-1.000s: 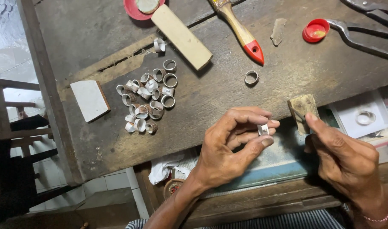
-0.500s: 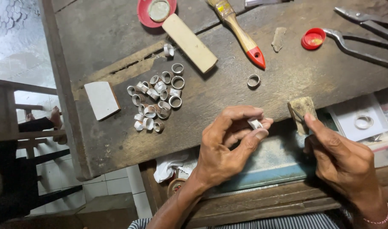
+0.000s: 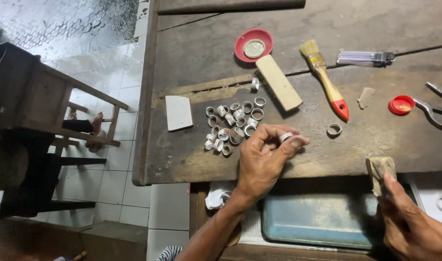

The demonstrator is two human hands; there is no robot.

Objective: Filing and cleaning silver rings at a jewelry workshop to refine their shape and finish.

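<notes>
Left hand [image 3: 263,162] curls over the worn, scratched wooden workbench [image 3: 375,140], fingertips pinched shut on a small silvery metal ring band [image 3: 285,137]; its opening is mostly hidden by the fingers, so its axis is hard to call. Right hand [image 3: 414,227], partly cut off at the frame's corner, grips a frayed brownish sanding block [image 3: 379,170], thumb pressed on top, long side running up and away. Just beside the left hand lies a heap of dull silver ring blanks [image 3: 233,123]. A lone ring [image 3: 334,129] sits apart, near the red-tipped wooden brush [image 3: 326,79].
</notes>
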